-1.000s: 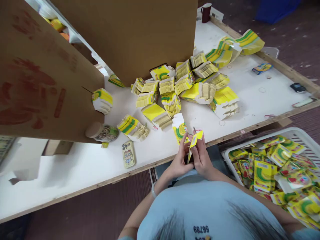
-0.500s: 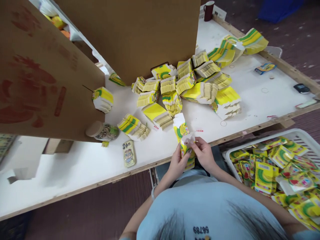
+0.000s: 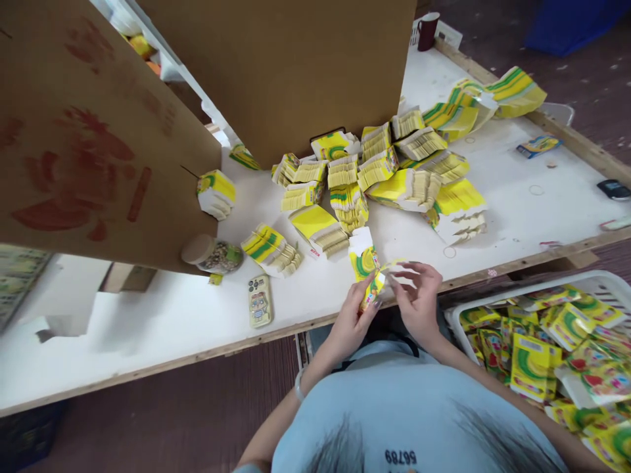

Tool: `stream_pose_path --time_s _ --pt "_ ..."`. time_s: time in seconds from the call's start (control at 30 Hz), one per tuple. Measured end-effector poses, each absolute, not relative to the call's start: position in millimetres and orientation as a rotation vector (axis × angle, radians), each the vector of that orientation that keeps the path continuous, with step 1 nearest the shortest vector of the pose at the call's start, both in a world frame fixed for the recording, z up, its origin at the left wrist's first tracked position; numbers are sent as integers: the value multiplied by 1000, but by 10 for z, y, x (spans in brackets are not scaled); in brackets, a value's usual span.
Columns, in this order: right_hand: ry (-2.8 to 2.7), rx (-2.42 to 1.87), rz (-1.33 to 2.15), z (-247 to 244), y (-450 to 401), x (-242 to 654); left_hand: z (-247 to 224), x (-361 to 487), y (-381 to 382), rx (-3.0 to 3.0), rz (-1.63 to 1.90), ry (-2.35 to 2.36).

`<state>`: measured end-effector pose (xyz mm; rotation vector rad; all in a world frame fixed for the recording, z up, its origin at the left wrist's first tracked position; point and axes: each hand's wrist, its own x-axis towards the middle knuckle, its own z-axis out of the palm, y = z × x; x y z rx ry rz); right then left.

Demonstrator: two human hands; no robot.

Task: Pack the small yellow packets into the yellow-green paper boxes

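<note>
Ahead, carton stacks (image 3: 343,172) crowd the table (image 3: 517,213); left hand (image 3: 349,322) pinches a carton (image 3: 371,295), right hand (image 3: 419,301) half-curls at its flap (image 3: 392,267), grip unclear.

Left hand (image 3: 349,322) holding yellow carton (image 3: 375,288), right hand (image 3: 419,299) at its end.

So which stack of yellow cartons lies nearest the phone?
The green-striped stack just right of the lidded jar; every other sits farther from the phone.

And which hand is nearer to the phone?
Left. The left hand is to the right of the phone, apart from it; the right hand is farther right, beyond the left hand.
</note>
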<state>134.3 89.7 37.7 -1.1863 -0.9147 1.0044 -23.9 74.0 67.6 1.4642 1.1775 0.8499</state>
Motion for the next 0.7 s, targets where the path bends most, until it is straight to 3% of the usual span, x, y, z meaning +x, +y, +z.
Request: stream_pose_path --time_s 0.07,0.27,0.43,0.53,0.7 --pt "-1021 -1203 977 404 888 1425 710 -282 772 1576 825 1213" --pt "-1199 -965 1731 576 965 1489 734 -310 839 1740 708 1196" --pt "-1178 -983 1849 619 1011 1447 753 -263 845 1706 687 1176" --pt "-1181 -1018 1732 601 991 1449 726 -253 845 1525 713 1239" --pt "-1037 -1207 1062 494 979 1499 626 -194 845 1039 962 1241"
